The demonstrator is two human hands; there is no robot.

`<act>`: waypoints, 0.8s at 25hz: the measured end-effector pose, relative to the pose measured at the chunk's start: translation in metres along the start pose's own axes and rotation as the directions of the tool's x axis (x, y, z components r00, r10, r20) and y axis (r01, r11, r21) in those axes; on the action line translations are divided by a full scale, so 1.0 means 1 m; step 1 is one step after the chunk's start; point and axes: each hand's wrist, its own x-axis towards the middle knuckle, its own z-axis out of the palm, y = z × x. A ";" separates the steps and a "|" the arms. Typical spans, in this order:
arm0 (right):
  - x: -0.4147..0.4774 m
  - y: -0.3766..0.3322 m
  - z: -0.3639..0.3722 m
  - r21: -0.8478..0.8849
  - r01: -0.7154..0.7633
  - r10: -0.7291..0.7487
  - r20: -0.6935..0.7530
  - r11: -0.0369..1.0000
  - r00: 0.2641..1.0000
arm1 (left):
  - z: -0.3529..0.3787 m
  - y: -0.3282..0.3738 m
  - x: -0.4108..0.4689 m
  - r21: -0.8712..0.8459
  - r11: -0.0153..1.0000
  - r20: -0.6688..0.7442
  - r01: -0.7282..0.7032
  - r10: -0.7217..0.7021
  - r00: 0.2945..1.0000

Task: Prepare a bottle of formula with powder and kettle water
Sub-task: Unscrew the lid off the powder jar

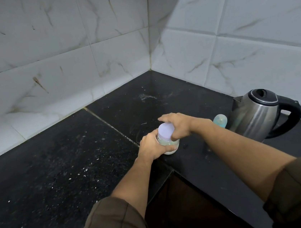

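A small clear jar of white powder [170,146] with a pale lilac lid [165,130] stands on the black counter [67,160] near its inner corner. My left hand [149,146] is wrapped around the jar's body from the left. My right hand [178,124] grips the lid's rim from the right, fingers curled over its edge. Behind my right wrist stands a baby bottle with a pale blue cap [220,120], mostly hidden by the arm. To the right of the bottle, a steel kettle [260,114] with a black lid and handle rests on the counter.
White marble-look tiled walls [65,67] meet in a corner behind the counter. The counter is L-shaped, with a dark floor gap [184,203] at its inner angle just below the jar. A faint powdery smear [145,96] lies near the back corner.
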 end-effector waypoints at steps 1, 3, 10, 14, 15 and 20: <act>0.001 -0.001 0.002 0.016 -0.025 0.026 -0.039 1.000 0.999 | 0.000 0.000 0.000 0.000 1.000 0.002 0.002 -0.002 1.000; -0.002 -0.006 0.006 -0.022 -0.108 0.105 -0.135 0.994 0.985 | 0.001 0.000 -0.001 0.002 1.000 0.003 0.000 0.000 1.000; -0.001 -0.009 0.004 -0.091 -0.013 0.009 -0.037 0.996 0.999 | 0.000 0.001 0.002 0.018 1.000 0.006 0.010 -0.010 1.000; 0.004 -0.007 0.004 -0.147 -0.112 0.098 -0.102 0.983 0.990 | -0.001 0.001 0.002 0.027 0.999 0.018 0.034 -0.035 0.999; 0.005 -0.008 0.004 -0.223 -0.101 0.080 -0.102 0.969 0.992 | -0.002 0.002 0.002 0.028 0.999 0.019 0.039 -0.040 0.999; 0.013 -0.009 -0.019 -0.186 0.155 -0.151 0.038 0.970 0.988 | -0.003 0.005 0.001 0.025 0.998 0.018 0.050 -0.051 0.999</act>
